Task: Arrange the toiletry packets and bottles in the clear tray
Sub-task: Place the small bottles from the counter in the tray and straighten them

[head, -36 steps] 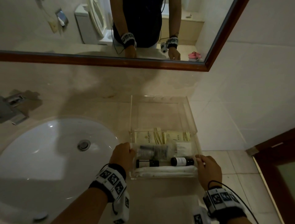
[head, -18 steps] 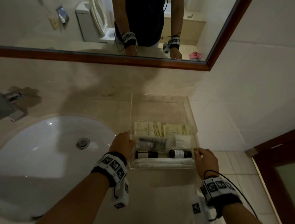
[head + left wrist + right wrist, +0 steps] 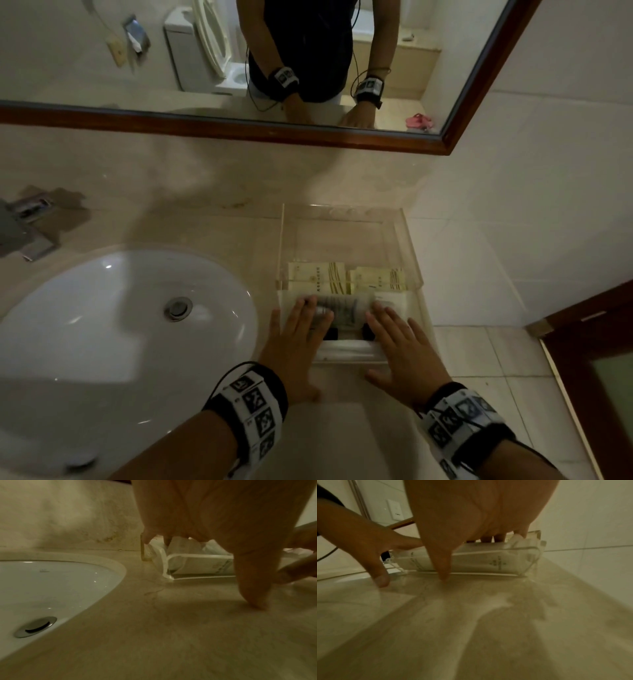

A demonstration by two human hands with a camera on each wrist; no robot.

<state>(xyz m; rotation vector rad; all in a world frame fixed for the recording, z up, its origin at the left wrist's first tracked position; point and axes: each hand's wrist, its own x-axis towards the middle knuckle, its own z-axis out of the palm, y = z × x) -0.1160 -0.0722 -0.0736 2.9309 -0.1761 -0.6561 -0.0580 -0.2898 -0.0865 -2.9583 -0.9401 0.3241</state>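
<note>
The clear tray sits on the beige counter right of the sink. It holds two cream packets side by side, a clear-wrapped item and a long white packet along the front wall. Only the ends of two dark bottles show between my hands. My left hand and right hand lie flat over the tray's front, fingers straight and spread, gripping nothing. In the left wrist view the thumb points down at the counter by the tray's corner. The right wrist view shows the white packet behind the front wall.
A white sink basin with a metal drain lies left of the tray, and a faucet at the far left. The wood-framed mirror runs above. A tiled wall is right of the tray, and a wooden door stands beyond the counter's right edge.
Both hands let go of the tray's left and right sides and now lie flat, fingers spread, over its front contents. The tray sits slightly farther back.
</note>
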